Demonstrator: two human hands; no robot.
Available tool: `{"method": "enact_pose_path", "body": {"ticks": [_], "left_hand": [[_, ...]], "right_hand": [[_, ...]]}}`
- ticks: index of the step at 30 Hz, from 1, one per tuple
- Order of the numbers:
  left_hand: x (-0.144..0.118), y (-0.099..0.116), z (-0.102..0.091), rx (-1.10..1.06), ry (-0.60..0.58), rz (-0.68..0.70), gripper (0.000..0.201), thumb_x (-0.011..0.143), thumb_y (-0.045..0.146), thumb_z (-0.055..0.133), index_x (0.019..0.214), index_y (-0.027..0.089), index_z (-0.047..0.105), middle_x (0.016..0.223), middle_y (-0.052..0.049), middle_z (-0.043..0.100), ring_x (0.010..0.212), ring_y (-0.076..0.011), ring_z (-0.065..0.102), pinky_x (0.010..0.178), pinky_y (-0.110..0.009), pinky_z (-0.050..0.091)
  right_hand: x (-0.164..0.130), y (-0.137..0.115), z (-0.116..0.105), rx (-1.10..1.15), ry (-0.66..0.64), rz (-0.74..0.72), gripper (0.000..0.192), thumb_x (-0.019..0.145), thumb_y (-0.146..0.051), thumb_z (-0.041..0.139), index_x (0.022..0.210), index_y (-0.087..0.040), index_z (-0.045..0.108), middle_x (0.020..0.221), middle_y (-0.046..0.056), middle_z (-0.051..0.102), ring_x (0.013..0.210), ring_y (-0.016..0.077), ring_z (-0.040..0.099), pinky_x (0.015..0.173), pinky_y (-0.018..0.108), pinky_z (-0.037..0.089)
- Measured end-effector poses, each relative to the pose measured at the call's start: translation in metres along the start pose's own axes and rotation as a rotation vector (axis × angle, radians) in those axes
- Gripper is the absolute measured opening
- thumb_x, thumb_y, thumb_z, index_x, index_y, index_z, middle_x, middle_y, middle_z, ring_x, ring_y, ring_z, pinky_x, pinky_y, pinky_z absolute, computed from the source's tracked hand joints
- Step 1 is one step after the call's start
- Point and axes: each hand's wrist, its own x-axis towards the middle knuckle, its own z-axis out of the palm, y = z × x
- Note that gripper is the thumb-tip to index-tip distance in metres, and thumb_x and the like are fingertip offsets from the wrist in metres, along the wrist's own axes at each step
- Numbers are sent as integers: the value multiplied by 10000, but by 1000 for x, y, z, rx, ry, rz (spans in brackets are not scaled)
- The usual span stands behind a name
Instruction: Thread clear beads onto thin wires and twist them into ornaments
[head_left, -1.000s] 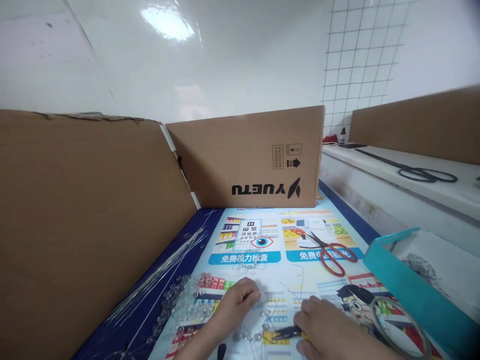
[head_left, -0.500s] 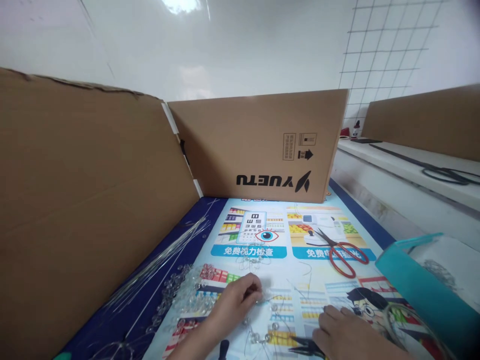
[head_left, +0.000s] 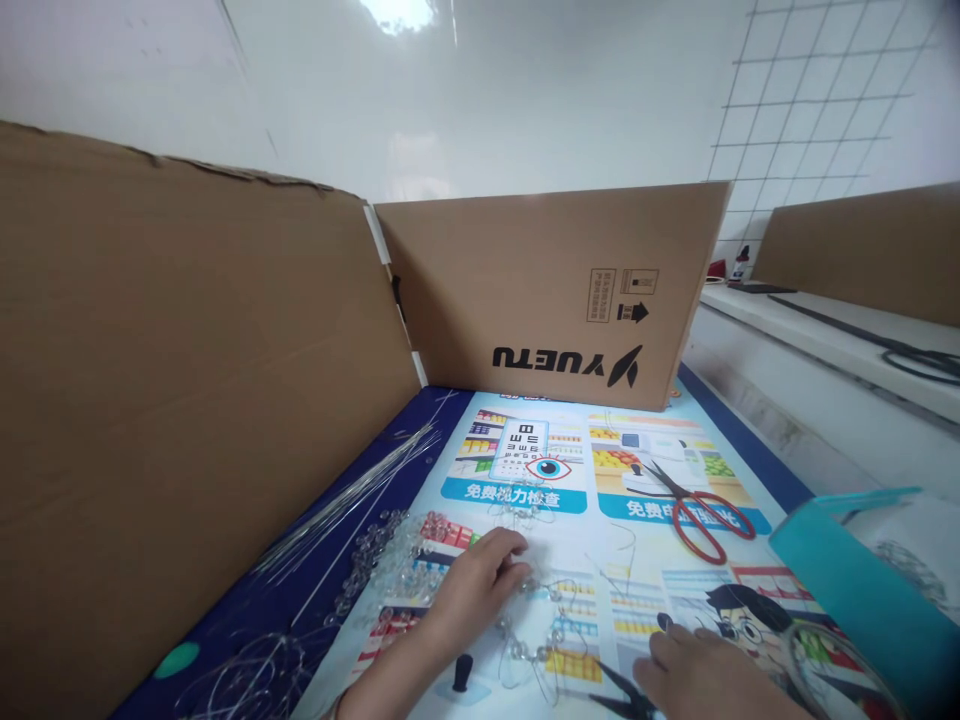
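My left hand (head_left: 476,580) rests on the printed poster mat (head_left: 660,580), its fingertips pinching a thin wire strung with clear beads (head_left: 536,640). My right hand (head_left: 705,675) sits low at the frame's bottom edge with its fingers curled around black pliers (head_left: 619,695), whose tips point left toward the beaded wire. A heap of loose clear beads (head_left: 390,560) lies just left of my left hand.
Cardboard panels stand to the left (head_left: 187,400) and at the back (head_left: 547,290). Straight wires (head_left: 352,500) lie on the blue strip. Red-handled scissors (head_left: 701,510) lie on the mat. A teal box (head_left: 855,590) is at right, a small beaded piece (head_left: 521,510) ahead.
The view has swung to the right and down a little. My right hand with the pliers has slid lower and rightward in frame; my left hand stays on the beaded wire.
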Motion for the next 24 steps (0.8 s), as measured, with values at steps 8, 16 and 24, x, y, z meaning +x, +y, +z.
{"method": "enact_pose_path", "body": {"ticks": [8,16,24], "left_hand": [[-41,16,-22,60,-59,114,169,820,125,489,917,225,585,915,-36,612,886,-197,532,790,-300,416],[-58,1,-6,41,-89,97,219,771,109,571,960,220,561,1003,-50,619,945,-210,533,849,-334,425],[-51,0,-2,16,-58,111,208,735,177,640,920,221,558,1097,-64,590,1035,-229,517,890,-350,440]], "right_hand": [[27,-10,-29,371,-1,12,428,749,-112,487,1151,-235,566,1224,67,553,1092,271,485,904,404,407],[47,-14,-9,458,-48,-67,450,768,-186,500,1206,-291,513,1298,13,495,1162,270,415,956,420,350],[55,-20,12,402,43,-88,251,742,-219,565,989,-240,607,976,19,641,908,204,529,783,305,416]]}}
